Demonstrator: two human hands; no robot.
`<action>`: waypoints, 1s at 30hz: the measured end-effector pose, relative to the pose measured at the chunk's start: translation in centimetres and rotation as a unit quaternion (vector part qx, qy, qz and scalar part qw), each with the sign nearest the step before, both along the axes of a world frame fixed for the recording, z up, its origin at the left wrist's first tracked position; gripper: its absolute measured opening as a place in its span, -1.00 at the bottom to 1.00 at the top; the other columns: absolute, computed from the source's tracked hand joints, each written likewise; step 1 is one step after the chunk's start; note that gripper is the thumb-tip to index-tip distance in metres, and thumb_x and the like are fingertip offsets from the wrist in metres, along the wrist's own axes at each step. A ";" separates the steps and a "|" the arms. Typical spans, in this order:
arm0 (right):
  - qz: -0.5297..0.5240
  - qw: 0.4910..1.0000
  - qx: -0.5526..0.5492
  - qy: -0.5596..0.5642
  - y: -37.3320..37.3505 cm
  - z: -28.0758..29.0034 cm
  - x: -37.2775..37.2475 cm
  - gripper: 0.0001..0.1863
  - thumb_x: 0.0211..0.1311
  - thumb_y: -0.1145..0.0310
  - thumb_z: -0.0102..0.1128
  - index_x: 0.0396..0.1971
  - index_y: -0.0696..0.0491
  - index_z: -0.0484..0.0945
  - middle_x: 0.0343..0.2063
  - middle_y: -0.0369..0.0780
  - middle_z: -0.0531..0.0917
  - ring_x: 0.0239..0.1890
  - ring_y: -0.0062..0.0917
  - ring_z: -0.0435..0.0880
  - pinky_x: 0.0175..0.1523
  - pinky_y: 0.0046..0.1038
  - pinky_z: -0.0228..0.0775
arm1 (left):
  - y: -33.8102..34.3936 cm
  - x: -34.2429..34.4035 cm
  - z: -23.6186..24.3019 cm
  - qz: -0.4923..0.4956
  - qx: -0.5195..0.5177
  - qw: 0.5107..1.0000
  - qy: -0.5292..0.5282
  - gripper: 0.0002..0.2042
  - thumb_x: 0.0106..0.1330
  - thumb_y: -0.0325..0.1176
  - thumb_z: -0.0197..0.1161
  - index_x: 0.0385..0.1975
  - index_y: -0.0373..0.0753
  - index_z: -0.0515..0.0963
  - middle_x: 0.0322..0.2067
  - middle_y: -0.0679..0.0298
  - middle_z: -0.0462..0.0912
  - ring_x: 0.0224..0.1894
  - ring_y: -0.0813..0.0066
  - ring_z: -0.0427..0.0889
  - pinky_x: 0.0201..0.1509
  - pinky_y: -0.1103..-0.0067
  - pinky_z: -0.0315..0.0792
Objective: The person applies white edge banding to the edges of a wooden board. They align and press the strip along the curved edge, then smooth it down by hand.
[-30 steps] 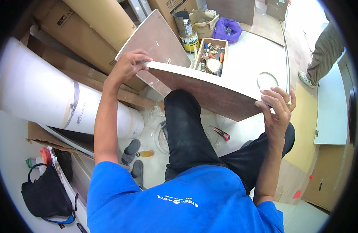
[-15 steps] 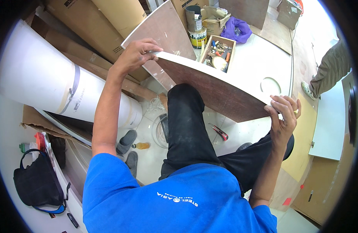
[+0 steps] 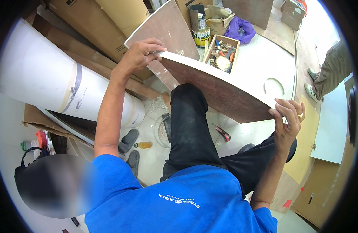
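Note:
Between my two hands I hold up a flat wooden board (image 3: 221, 89) with a reddish-brown face and a white edge strip. My left hand (image 3: 143, 55) pinches its far-left corner, thumb and fingers closed over the white edge. At the opposite corner, my right hand (image 3: 287, 116) grips with the thumb on the brown face and fingers over the edge. The board tilts down toward the right, its lower part close to my raised knee. Behind my left hand leans another wooden panel (image 3: 169, 29). A red utility knife (image 3: 221, 132) lies on the floor below the board.
A wooden tool box (image 3: 235, 54), a paint can (image 3: 201, 37) and a purple bag (image 3: 241, 30) stand beyond the board. Large white rolls (image 3: 43, 73) lean at left. Slippers (image 3: 128, 141) and a bottle (image 3: 143, 145) lie near my knee. Another person's leg (image 3: 334, 66) is at right.
The board and both hands stay nearly still, shifted slightly right in the picture. The other person's second shoe now shows. A blurred patch now covers the black bag at lower left.

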State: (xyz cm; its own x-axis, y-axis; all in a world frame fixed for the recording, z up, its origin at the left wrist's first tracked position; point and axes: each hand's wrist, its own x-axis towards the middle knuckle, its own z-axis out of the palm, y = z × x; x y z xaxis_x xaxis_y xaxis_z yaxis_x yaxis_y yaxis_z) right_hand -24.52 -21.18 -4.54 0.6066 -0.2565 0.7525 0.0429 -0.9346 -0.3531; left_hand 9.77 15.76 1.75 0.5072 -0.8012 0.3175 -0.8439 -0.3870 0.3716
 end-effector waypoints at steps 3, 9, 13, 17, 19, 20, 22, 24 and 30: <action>0.012 1.000 0.000 0.007 0.0 0.1 -0.2 -0.78 0.09 0.30 0.65 -0.32 -0.02 0.74 -0.18 -0.41 0.86 0.06 -0.42 0.70 0.62 -0.10 0.00 | 0.1 -0.1 0.0 0.007 0.011 1.000 -0.002 -0.63 0.25 -0.72 0.42 0.04 -0.25 0.78 -0.04 0.22 0.77 -0.09 0.33 0.77 -0.01 0.49 0.68; 0.010 1.000 0.010 0.016 0.3 0.1 -0.6 -0.75 0.07 0.29 0.66 -0.32 -0.01 0.73 -0.15 -0.40 0.86 0.07 -0.37 0.69 0.62 -0.06 0.03 | 0.1 -0.3 -0.4 0.013 0.013 0.999 -0.032 -0.64 0.25 -0.70 0.41 0.03 -0.25 0.77 -0.03 0.18 0.77 -0.07 0.25 0.77 0.00 0.45 0.66; 0.027 0.999 -0.010 0.013 0.3 -0.1 -0.6 -0.69 0.03 0.30 0.67 -0.27 -0.02 0.69 -0.13 -0.37 0.85 0.10 -0.31 0.70 0.61 -0.01 0.06 | 0.0 -0.9 -0.1 0.020 0.015 0.996 -0.085 -0.65 0.19 -0.62 0.49 0.00 -0.25 0.77 -0.02 0.18 0.78 -0.02 0.13 0.75 0.00 0.36 0.65; 0.040 0.999 -0.003 0.012 0.2 -0.3 -0.2 -0.67 0.02 0.39 0.67 -0.25 -0.02 0.66 -0.14 -0.30 0.84 0.06 -0.27 0.73 0.60 0.04 0.07 | -0.2 -2.2 0.8 0.035 0.087 0.990 -0.109 -0.62 0.25 -0.52 0.49 0.09 -0.18 0.76 0.06 0.19 0.77 0.24 0.17 0.66 0.33 0.33 0.45; 0.043 0.999 -0.002 0.012 0.2 -0.3 0.0 -0.69 0.03 0.42 0.65 -0.27 -0.01 0.65 -0.15 -0.29 0.84 0.02 -0.28 0.74 0.60 0.04 0.08 | -0.6 -2.8 1.1 0.030 0.100 0.985 -0.139 -0.64 0.26 -0.47 0.50 0.08 -0.19 0.77 0.07 0.20 0.78 0.31 0.17 0.62 0.38 0.32 0.38; 0.043 0.999 0.005 0.013 0.2 -0.3 0.0 -0.69 0.03 0.41 0.65 -0.28 -0.01 0.64 -0.16 -0.29 0.83 0.00 -0.29 0.74 0.61 0.05 0.08 | -0.8 -2.9 1.3 0.029 0.107 0.981 -0.157 -0.65 0.27 -0.45 0.50 0.07 -0.19 0.78 0.08 0.21 0.78 0.35 0.18 0.59 0.41 0.31 0.34; 0.044 0.999 0.011 0.020 0.2 -0.1 0.1 -0.69 0.03 0.40 0.65 -0.29 -0.01 0.63 -0.17 -0.28 0.83 -0.04 -0.31 0.75 0.61 0.06 0.08 | -1.4 -3.0 1.5 0.006 0.090 0.986 -0.138 -0.69 0.28 -0.45 0.50 0.03 -0.22 0.78 0.04 0.23 0.79 0.28 0.19 0.64 0.34 0.34 0.41; 0.046 0.998 0.019 0.027 0.1 0.2 0.1 -0.69 0.04 0.37 0.65 -0.31 -0.02 0.62 -0.18 -0.28 0.83 -0.05 -0.32 0.74 0.62 0.09 0.08 | -2.4 -2.7 1.6 0.001 0.069 0.995 -0.077 -0.74 0.29 -0.46 0.50 -0.02 -0.25 0.79 -0.02 0.23 0.80 0.18 0.23 0.67 0.25 0.38 0.46; 0.057 0.996 0.040 0.055 -0.1 0.6 -0.4 -0.70 0.08 0.26 0.63 -0.35 -0.05 0.60 -0.20 -0.31 0.83 -0.10 -0.32 0.73 0.63 0.19 0.06 | -5.3 -1.5 2.1 -0.004 0.045 0.976 0.211 -0.90 0.31 -0.52 0.46 -0.21 -0.31 0.75 -0.24 0.25 0.71 -0.16 0.42 0.65 -0.02 0.50 0.49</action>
